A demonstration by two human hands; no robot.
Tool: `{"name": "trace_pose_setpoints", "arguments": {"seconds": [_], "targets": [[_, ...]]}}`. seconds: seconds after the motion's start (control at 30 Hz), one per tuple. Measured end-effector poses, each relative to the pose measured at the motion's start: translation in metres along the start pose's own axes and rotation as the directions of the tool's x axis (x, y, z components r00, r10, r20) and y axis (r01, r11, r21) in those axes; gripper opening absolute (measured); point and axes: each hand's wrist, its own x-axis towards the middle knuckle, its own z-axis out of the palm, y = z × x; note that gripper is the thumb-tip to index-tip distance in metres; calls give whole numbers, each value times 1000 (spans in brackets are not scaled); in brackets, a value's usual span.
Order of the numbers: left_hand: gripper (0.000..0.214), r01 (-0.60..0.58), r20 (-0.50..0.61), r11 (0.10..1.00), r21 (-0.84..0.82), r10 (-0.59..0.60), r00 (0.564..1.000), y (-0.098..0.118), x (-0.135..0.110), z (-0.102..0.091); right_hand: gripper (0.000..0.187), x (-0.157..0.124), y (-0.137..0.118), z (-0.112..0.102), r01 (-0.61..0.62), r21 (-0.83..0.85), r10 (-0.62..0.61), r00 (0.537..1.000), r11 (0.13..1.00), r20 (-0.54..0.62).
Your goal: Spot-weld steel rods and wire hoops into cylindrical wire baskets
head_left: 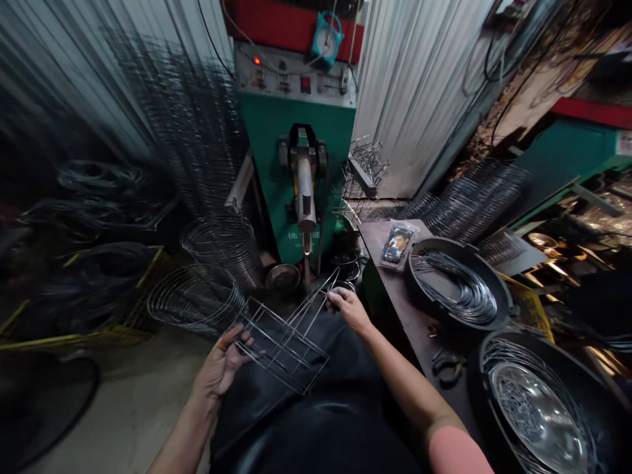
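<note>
A square-cornered wire frame (290,341) of thin bare metal rods hangs tilted over my dark apron (326,421). My left hand (228,361) is closed on its left edge. At the far right end my right hand (347,307) pinches thin wires that slant up toward the machine; whether these are joined to the frame I cannot tell. Just beyond, a green spot welding machine (266,145) stands upright, with its metal arm (306,191) pointing down at me. The wire ends lie close to the lower tip of that arm.
Stacked wire rings (195,296) stand at the left, beside a yellow-edged crate (143,329). On the right bench (390,283) are a phone (396,245), pliers (448,368) and black pans (503,296) of cut wire. A steel bowl (557,421) sits in the nearer pan.
</note>
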Motion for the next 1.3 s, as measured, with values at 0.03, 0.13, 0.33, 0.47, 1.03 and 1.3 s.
{"name": "trace_pose_setpoints", "arguments": {"seconds": [0.03,0.13,0.33,0.47,1.03,1.3], "targets": [[37,29,-6,999,-13,-29,1000,0,3,0,32,2,-1,3,8,11,-8,1000,1000,-3],[22,98,-46,995,-37,-99,994,0,9,0,32,6,-2,11,11,42,-10,1000,999,-19],[15,166,-44,984,-59,-169,985,1,12,1,28,8,5,20,-3,95,9,998,996,-66],[23,141,-87,990,-4,-140,986,-4,5,0,27,7,8,24,5,114,4,997,993,-81],[40,-65,-30,996,66,67,997,-38,-54,45,27,7,14,26,46,130,-32,993,990,-110],[42,-54,-26,995,82,57,998,-40,-49,39,27,7,17,28,45,167,-29,995,985,-99]]}}
